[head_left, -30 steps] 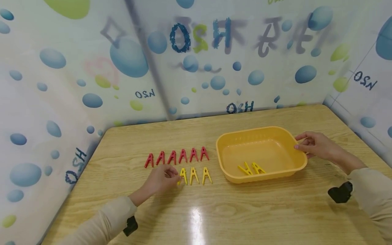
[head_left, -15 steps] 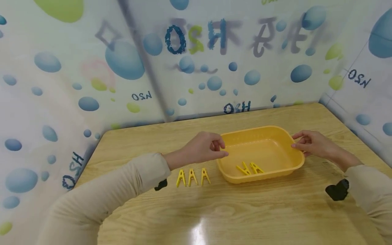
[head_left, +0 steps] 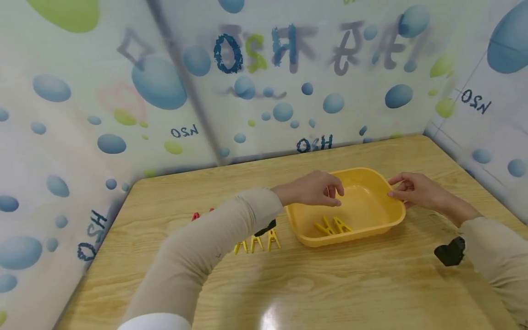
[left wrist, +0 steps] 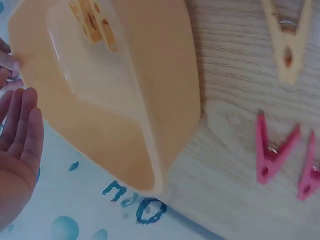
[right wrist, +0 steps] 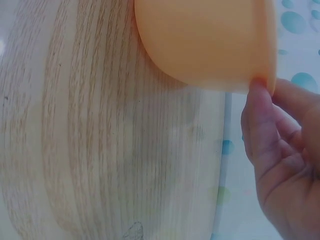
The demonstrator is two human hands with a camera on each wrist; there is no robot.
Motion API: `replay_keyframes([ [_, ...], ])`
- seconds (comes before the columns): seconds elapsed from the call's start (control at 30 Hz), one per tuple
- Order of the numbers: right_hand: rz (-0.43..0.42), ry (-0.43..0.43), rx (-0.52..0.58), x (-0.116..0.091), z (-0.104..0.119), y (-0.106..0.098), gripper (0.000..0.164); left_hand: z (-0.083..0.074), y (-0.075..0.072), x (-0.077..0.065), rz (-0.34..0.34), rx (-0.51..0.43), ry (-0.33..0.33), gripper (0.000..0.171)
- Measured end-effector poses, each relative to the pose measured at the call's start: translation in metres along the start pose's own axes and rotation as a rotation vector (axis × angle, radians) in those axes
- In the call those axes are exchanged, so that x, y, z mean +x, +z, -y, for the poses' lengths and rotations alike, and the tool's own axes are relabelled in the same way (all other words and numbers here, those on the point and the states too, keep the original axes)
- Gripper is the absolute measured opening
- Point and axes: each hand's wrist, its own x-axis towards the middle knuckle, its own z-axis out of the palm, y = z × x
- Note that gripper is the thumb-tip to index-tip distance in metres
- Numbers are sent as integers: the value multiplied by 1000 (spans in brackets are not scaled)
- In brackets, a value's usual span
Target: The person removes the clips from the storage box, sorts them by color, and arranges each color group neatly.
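My left hand (head_left: 315, 189) hovers over the yellow plastic basin (head_left: 381, 221), thumb and fingers apart, and I see nothing between them. In the left wrist view the fingers (left wrist: 20, 125) look loosely extended. My right hand (head_left: 422, 191) pinches the right end of the basin's rim between thumb and fingers, as the right wrist view confirms at the basin wall (right wrist: 210, 45). Two yellow clothespins (head_left: 341, 225) lie inside the basin near its front. Left of it on the table stands a short row of three yellow clothespins (head_left: 272, 240), partly behind my left sleeve.
Red clothespins (head_left: 195, 216) lie further back, mostly hidden by my left arm; in the left wrist view a red clothespin (left wrist: 270, 159) shows beside the basin. The wooden table (head_left: 350, 284) meets a patterned wall covering (head_left: 264, 151) at the back.
My left hand has left the leftmost yellow clothespin in the row and travelled right to above the basin. The right hand keeps its hold on the rim. The view has shifted slightly.
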Motion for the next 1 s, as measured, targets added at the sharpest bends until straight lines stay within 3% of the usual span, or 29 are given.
replay_keyframes([
  [0.13, -1, 5, -8, 0, 0, 0, 48, 8, 8, 16, 100, -30, -36, 31],
  [0.3, 6, 5, 1, 1, -1, 0, 47, 14, 16, 26, 199, -41, -119, 35],
  [0.57, -6, -5, 10, 1, -3, -1, 43, 18, 28, 39, 289, -54, -80, 35],
  [0.8, -7, -4, 29, 1, -2, -1, 42, 14, 39, 46, 403, -107, -99, 36],
  [1.0, -3, 3, 40, 1, -3, -1, 42, 15, 44, 47, 420, -104, -49, 30],
])
